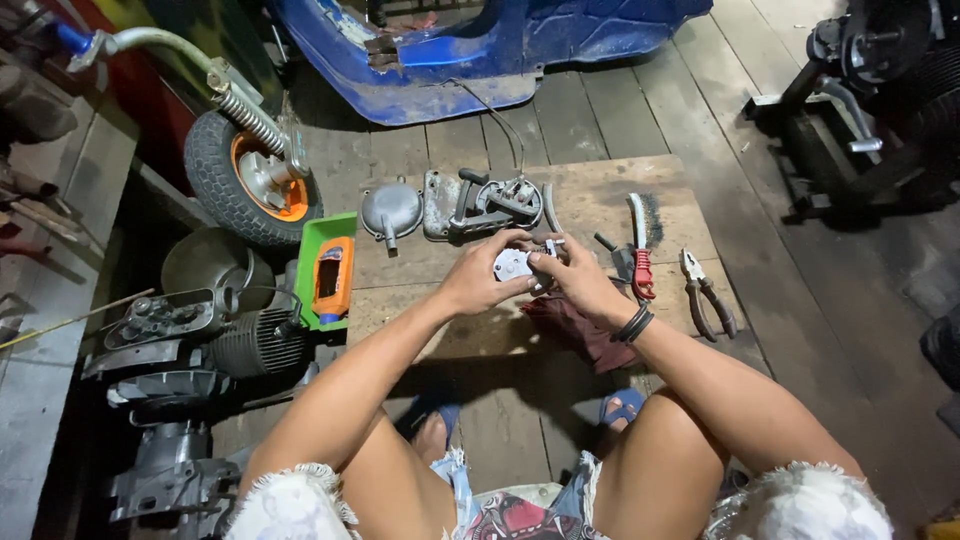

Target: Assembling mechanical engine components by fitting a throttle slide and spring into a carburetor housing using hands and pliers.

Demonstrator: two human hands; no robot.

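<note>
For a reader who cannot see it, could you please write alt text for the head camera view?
Seen from above, a seated person's left hand and right hand together hold a small grey metal part over a low wooden board. On the board lie more metal engine parts, pliers and a dark red rag; a small wheel stands to the left.
</note>
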